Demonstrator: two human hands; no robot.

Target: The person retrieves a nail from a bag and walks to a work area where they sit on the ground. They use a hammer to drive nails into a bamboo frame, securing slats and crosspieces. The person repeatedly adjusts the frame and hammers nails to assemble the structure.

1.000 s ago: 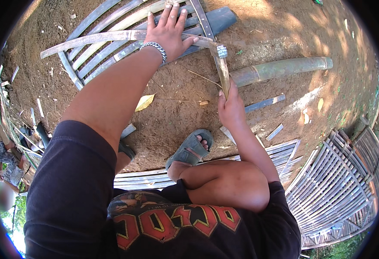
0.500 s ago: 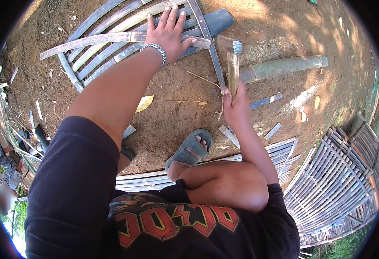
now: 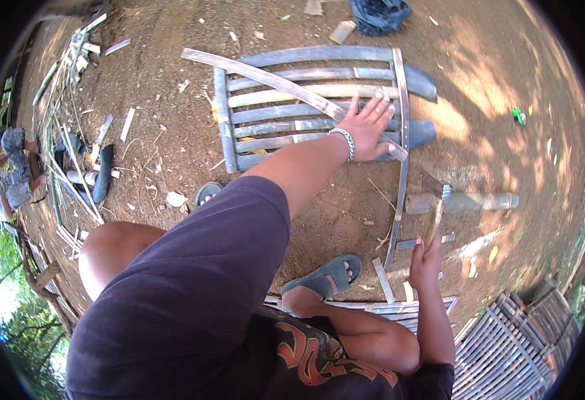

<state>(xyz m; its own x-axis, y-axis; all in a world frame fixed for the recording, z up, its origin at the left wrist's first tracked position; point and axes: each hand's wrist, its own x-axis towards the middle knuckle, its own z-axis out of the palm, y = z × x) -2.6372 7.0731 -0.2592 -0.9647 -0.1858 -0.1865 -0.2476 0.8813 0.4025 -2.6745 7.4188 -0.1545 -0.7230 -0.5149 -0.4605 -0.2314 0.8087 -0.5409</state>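
Note:
My left hand [image 3: 367, 133] lies flat with fingers spread, pressing on a loose bamboo strip [image 3: 266, 79]. That strip runs diagonally across a bamboo slat panel [image 3: 286, 95] on the ground, its near end by my palm. Along the panel's right side a long dark crosspiece [image 3: 401, 107] crosses the slats and sticks out toward me. My right hand [image 3: 426, 267] is wrapped round the wooden handle of a hatchet [image 3: 434, 223], held upright with its metal head away from me. Below the hatchet's head lies a thick bamboo pole [image 3: 482, 202].
Another slatted bamboo piece [image 3: 389, 310] lies by my sandalled foot [image 3: 329, 277]. Slatted panels [image 3: 506, 347] are stacked at the lower right. Split sticks [image 3: 72, 153] and dark footwear [image 3: 102, 177] lie left. A black plastic bag [image 3: 380, 15] sits at the far side. Another person [image 3: 16, 167] is at the left edge.
My view has swung, so the panel appears lower and more level, and more ground shows at the left. My left hand stays on the strip; my right still grips the hatchet.

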